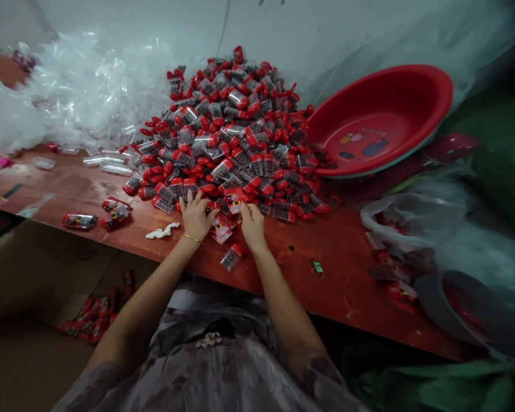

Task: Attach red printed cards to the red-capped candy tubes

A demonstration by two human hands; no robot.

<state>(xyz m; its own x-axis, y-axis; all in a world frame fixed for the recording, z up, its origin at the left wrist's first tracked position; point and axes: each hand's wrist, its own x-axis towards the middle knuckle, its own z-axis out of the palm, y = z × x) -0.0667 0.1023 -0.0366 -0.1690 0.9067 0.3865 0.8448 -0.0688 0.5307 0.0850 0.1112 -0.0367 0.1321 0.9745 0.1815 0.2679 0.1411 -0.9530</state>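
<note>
Right hand [253, 228] pinched on red packet [234, 197]; left hand [196, 217], grip unclear, by dark-filled containers [221, 169].

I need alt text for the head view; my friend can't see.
A person's right hand pinches a printed red packet, left hand beside it, before a heap of clear plastic, red-capped containers on a reddish-brown table. A tilted red plastic basin is at right.

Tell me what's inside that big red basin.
A printed design shows on the floor of the red basin. Red-capped containers heap against its lower left, some perhaps spilling inside; whatever they cover there cannot be seen.
</note>
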